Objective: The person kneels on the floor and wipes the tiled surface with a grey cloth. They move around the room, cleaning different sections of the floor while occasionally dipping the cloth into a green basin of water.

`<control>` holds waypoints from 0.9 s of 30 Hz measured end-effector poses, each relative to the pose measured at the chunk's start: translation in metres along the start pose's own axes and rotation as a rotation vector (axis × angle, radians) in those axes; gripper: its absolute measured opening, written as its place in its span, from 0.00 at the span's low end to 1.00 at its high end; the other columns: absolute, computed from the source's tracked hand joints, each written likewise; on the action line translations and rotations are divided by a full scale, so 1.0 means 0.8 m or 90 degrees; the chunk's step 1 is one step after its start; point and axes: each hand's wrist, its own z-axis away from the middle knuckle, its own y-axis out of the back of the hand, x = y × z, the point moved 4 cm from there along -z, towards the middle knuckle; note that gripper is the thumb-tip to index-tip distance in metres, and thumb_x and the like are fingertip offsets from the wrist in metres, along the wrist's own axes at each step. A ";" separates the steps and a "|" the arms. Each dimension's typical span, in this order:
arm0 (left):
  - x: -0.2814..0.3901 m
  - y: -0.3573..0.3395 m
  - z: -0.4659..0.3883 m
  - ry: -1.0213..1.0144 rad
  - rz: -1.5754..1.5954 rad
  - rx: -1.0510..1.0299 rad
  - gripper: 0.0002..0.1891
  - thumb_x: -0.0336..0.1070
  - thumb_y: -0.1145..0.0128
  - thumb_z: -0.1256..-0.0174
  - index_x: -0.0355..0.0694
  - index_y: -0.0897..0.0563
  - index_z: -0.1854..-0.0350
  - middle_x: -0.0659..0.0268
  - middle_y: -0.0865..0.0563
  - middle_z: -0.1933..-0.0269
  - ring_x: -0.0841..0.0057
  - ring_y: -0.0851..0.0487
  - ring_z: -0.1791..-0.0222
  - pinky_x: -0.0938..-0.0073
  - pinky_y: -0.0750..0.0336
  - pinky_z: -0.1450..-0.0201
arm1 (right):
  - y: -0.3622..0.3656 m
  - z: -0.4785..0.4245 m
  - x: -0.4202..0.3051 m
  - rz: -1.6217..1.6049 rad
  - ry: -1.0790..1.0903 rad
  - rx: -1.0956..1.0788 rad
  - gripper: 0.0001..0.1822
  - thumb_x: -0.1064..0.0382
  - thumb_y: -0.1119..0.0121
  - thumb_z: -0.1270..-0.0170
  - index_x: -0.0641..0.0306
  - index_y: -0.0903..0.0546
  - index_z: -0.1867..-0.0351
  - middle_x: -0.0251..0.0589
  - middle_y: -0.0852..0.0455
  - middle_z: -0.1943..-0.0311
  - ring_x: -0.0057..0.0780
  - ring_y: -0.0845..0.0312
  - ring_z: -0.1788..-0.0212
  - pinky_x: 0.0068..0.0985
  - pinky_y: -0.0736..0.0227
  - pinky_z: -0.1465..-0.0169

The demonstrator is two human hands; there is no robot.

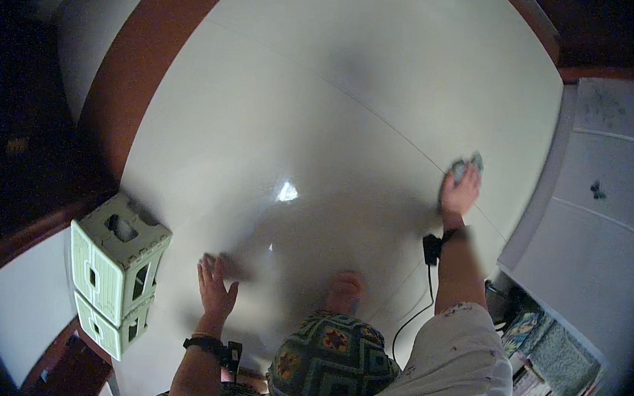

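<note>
My right hand (460, 195) is pressed over a crumpled grey-green cloth (477, 160) on the glossy pale tiled floor (278, 121), close to a tile seam. Part of the cloth is hidden under the palm and fingers. My left hand (215, 291) is at lower left, palm down with the thumb spread. It holds nothing that I can see, and whether it touches the floor I cannot tell. Each wrist wears a dark strap with a small black box, and a cable (431, 298) hangs from the right one. A bent knee in patterned trousers (331, 363) and a blurred foot (344, 291) are between my arms.
Two pale green plastic folding step stools (97, 269) stand at the left by a reddish-brown border (137, 58). Along the right side are white panels (602, 166) with a small dark motif. Open storage with a grey folded textile (558, 355) is at lower right.
</note>
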 end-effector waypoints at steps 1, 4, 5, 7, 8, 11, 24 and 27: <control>0.014 0.003 -0.014 -0.008 -0.006 0.055 0.42 0.40 0.32 0.52 0.41 0.39 0.33 0.39 0.46 0.31 0.45 0.52 0.29 0.49 0.54 0.29 | 0.010 0.029 0.040 0.031 -0.050 0.013 0.31 0.53 0.47 0.40 0.65 0.34 0.37 0.54 0.34 0.37 0.53 0.41 0.35 0.41 0.44 0.34; 0.039 0.041 -0.070 -0.014 -0.027 0.101 0.45 0.42 0.30 0.54 0.44 0.41 0.31 0.40 0.49 0.30 0.40 0.52 0.30 0.44 0.49 0.32 | 0.039 0.099 0.040 0.152 -0.219 -0.234 0.27 0.53 0.53 0.34 0.65 0.34 0.37 0.52 0.31 0.38 0.49 0.39 0.35 0.40 0.43 0.34; 0.041 0.056 -0.088 -0.001 -0.046 0.117 0.46 0.43 0.30 0.54 0.45 0.42 0.31 0.40 0.50 0.30 0.39 0.52 0.30 0.42 0.47 0.33 | 0.046 0.111 0.026 0.316 -0.182 -0.431 0.26 0.53 0.55 0.32 0.64 0.34 0.37 0.51 0.31 0.39 0.46 0.38 0.35 0.41 0.43 0.34; 0.098 0.058 -0.151 0.026 -0.072 0.063 0.48 0.46 0.30 0.54 0.46 0.44 0.30 0.39 0.52 0.30 0.37 0.54 0.30 0.38 0.46 0.35 | -0.014 0.136 0.133 0.300 -0.133 -0.065 0.26 0.52 0.53 0.32 0.64 0.33 0.38 0.51 0.30 0.39 0.44 0.36 0.36 0.41 0.43 0.34; 0.123 0.057 -0.177 0.045 -0.089 0.036 0.49 0.47 0.30 0.53 0.47 0.45 0.29 0.39 0.52 0.30 0.36 0.55 0.30 0.35 0.46 0.36 | -0.029 0.141 0.174 0.320 -0.060 0.111 0.26 0.52 0.53 0.32 0.64 0.33 0.38 0.50 0.29 0.40 0.42 0.36 0.36 0.42 0.43 0.34; 0.154 0.055 -0.204 0.088 -0.117 -0.084 0.51 0.53 0.31 0.53 0.47 0.48 0.29 0.39 0.56 0.29 0.34 0.59 0.30 0.32 0.46 0.38 | -0.075 0.111 0.184 0.650 0.075 0.257 0.28 0.50 0.48 0.34 0.65 0.33 0.38 0.50 0.27 0.42 0.40 0.35 0.37 0.38 0.43 0.34; 0.128 0.047 -0.201 0.043 -0.191 -0.138 0.58 0.60 0.30 0.59 0.39 0.51 0.29 0.32 0.59 0.31 0.26 0.59 0.33 0.32 0.39 0.42 | -0.069 -0.181 -0.247 -0.092 0.144 -0.070 0.35 0.47 0.43 0.44 0.61 0.33 0.37 0.49 0.37 0.34 0.55 0.50 0.31 0.53 0.55 0.32; 0.116 0.064 -0.201 0.032 -0.226 -0.309 0.56 0.60 0.35 0.52 0.37 0.54 0.28 0.33 0.55 0.31 0.31 0.56 0.32 0.43 0.48 0.32 | -0.056 -0.180 -0.264 -0.104 0.115 -0.149 0.34 0.47 0.44 0.45 0.62 0.31 0.38 0.50 0.37 0.34 0.56 0.50 0.31 0.53 0.56 0.32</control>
